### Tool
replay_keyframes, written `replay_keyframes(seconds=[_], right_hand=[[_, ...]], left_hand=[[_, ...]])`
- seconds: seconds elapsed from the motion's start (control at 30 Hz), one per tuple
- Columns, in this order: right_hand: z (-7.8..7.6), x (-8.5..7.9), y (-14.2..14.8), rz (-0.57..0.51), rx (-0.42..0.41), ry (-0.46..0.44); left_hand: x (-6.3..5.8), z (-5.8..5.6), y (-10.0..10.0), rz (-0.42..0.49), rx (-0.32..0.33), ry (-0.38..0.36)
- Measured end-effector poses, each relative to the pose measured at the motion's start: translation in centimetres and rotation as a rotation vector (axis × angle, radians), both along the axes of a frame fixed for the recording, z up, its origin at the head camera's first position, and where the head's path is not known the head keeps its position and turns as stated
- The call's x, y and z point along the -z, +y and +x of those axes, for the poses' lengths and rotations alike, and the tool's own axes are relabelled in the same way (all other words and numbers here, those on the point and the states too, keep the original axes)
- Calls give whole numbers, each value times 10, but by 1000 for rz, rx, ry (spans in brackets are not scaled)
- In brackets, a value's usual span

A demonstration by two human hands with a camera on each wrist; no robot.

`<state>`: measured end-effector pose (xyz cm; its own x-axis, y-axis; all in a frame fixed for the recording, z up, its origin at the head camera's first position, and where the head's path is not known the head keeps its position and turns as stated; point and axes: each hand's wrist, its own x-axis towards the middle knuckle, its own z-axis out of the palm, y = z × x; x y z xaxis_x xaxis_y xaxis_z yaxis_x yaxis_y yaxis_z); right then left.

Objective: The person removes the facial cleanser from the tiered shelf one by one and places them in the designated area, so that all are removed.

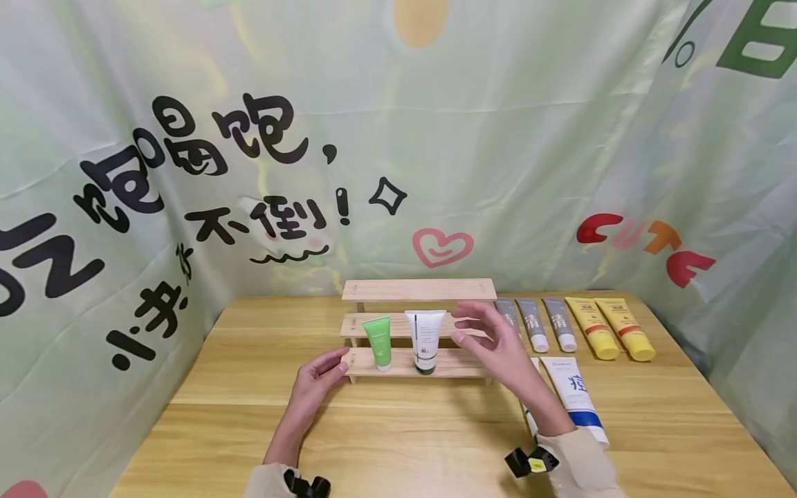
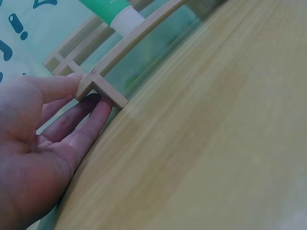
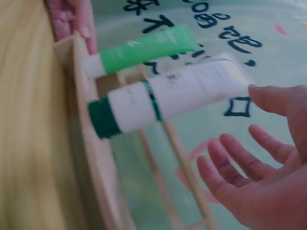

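A three-step wooden display rack [image 1: 418,290] stands on the table. On its lowest step a small green tube [image 1: 378,342] and a larger white tube [image 1: 426,337] with a dark green cap stand upright on their caps. My left hand [image 1: 316,380] holds the left end of that step, its fingertips around the board end and leg [image 2: 109,91]. To the right of the white tube my right hand [image 1: 498,346] has its fingers spread and nothing in them. The right thumb tip is right by the tube's flat top end in the right wrist view.
Right of the rack, several grey tubes [image 1: 532,325] and two yellow tubes [image 1: 618,328] lie in a row. In front of them lies a white tube with a blue band [image 1: 574,398], beside another partly hidden by my right arm. A printed curtain [image 1: 529,173] hangs behind the table [image 1: 398,429].
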<state>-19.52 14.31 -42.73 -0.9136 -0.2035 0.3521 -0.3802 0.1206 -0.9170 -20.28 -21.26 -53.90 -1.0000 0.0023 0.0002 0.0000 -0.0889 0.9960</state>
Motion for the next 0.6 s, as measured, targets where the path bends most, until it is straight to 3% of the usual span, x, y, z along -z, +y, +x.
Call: replay_keyframes(seconds=[0.3, 0.6], right_hand=[[-1, 18, -20, -97, -15, -12], [0, 27, -33, -126, -6, -76]], left_hand=[[1, -1, 0, -1, 10, 5], [2, -1, -2, -11, 13, 13]])
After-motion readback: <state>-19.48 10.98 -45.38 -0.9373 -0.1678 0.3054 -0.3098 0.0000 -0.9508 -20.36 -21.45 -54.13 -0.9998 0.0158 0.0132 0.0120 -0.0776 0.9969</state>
